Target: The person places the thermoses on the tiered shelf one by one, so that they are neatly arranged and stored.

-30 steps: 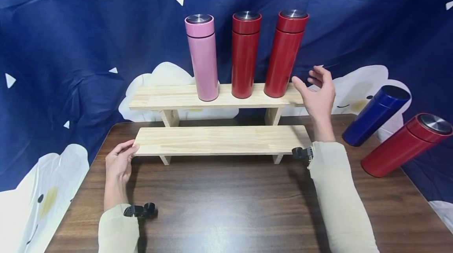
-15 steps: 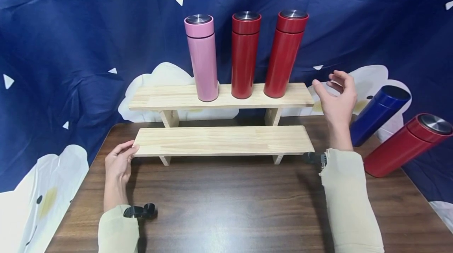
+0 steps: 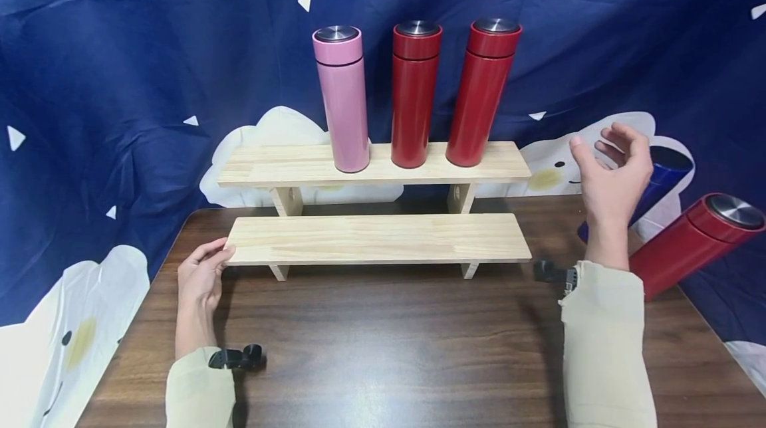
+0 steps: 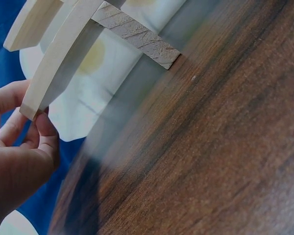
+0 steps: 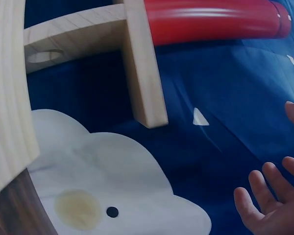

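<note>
A two-tier wooden shelf (image 3: 377,239) stands on the table. My left hand (image 3: 202,275) grips the left end of its lower board; in the left wrist view the fingers and thumb (image 4: 48,129) pinch the board's corner. On the upper board stand a pink thermos (image 3: 344,106), a red thermos (image 3: 413,102) and, at the right, another red thermos (image 3: 481,99). My right hand (image 3: 613,182) is raised right of the shelf, holding nothing, its fingers spread and slightly bent. It partly covers a blue thermos (image 3: 661,175). Beside that, a further red thermos (image 3: 688,248) is partly hidden by the right forearm.
The brown wooden table (image 3: 383,341) extends in front of the shelf. Behind hangs a dark blue cloth (image 3: 179,49) with white cloud shapes and small triangles. A black wrist camera (image 3: 239,356) sits on the left cuff, another (image 3: 553,273) on the right.
My right hand has moved right, away from the right-hand red thermos on the shelf, and now overlaps the blue thermos. The left hand and the shelf have stayed in place.
</note>
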`<state>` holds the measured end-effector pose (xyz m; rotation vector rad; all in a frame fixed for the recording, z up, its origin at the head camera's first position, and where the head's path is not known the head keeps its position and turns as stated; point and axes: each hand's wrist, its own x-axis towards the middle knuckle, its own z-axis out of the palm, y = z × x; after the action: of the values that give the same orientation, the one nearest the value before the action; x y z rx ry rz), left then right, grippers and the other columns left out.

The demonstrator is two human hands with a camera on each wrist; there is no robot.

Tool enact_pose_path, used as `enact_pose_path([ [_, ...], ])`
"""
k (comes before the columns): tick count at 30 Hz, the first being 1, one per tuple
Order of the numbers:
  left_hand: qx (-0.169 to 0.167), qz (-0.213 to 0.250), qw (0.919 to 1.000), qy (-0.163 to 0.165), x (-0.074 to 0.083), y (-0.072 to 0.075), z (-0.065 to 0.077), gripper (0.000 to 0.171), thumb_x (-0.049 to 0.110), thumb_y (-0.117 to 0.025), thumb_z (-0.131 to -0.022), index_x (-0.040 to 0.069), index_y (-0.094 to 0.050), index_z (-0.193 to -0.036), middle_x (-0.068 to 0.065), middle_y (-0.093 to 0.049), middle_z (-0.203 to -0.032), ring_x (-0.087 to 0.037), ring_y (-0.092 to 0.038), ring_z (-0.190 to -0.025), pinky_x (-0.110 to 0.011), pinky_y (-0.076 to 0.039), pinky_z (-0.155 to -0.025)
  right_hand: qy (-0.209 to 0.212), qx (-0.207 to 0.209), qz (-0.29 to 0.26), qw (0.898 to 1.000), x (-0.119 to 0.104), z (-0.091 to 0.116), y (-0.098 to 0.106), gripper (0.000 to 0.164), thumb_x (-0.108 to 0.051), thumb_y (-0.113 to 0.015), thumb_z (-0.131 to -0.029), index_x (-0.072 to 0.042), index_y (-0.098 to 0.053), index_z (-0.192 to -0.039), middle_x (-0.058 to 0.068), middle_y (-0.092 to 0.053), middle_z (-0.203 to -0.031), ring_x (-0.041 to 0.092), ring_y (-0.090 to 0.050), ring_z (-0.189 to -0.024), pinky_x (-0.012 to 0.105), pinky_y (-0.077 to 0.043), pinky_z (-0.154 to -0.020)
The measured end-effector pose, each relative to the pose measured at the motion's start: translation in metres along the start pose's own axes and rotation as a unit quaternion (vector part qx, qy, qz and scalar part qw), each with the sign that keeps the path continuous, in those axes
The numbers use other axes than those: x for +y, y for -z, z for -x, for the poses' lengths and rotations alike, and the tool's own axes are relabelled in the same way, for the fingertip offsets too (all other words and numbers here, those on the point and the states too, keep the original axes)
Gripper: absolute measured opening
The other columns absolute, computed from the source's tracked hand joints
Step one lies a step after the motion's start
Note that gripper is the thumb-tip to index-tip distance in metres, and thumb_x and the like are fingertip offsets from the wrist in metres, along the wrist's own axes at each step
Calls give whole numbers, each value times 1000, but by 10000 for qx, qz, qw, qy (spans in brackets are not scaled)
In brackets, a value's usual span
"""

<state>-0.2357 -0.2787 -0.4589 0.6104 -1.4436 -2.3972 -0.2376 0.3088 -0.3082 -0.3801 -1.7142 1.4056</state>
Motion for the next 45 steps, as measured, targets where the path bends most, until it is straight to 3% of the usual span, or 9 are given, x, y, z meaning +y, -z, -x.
enact_pose_path([
  [10, -15, 46, 10000, -15, -1, 1, 0, 23, -22, -71, -81, -4, -77, -95, -9, -69, -86, -14, -65, -72, -19, -56, -63, 76, 358, -160, 9992, -8, -1, 20, 50, -10, -84, -78, -16, -66, -124, -3, -65, -117, 10, -61, -104, 25, -48, -87],
  [19, -27, 3, 10000, -16, 0, 0, 0, 24, -21, -72, -81, -3, -78, -96, -8, -68, -87, -15, -65, -75, -19, -56, -65, 188, 674, 292, 9971, -28, 4, 33, 48, -13, -83, -78, -18, -67, -123, -7, -67, -117, 8, -62, -104, 23, -49, -90],
  [29, 7, -15, 10000, 15, -2, 2, 2, 23, -20, -73, -81, -2, -78, -94, -7, -68, -85, -15, -64, -75, -19, -55, -63, 411, 975, 951, 9898, -14, -9, 56, 50, -20, -83, -80, -25, -65, -127, -11, -64, -122, 6, -59, -112, 20, -45, -93],
  [36, -15, 181, 9998, -30, -3, 6, 2, 24, -23, -70, -81, -5, -77, -95, -8, -68, -82, -16, -65, -71, -20, -56, -62, 197, 1123, 1011, 9883, -14, -10, 69, 51, -20, -83, -81, -26, -64, -128, -12, -63, -122, 3, -58, -108, 18, -45, -95],
  [45, -47, 206, 9998, -35, -3, 2, 0, 24, -24, -70, -81, -7, -76, -96, -10, -67, -84, -16, -65, -72, -20, -56, -63, -412, 1378, 479, 9884, -16, -19, 92, 49, -16, -77, -86, -22, -61, -132, -11, -61, -129, 1, -53, -114, 16, -35, -101],
])
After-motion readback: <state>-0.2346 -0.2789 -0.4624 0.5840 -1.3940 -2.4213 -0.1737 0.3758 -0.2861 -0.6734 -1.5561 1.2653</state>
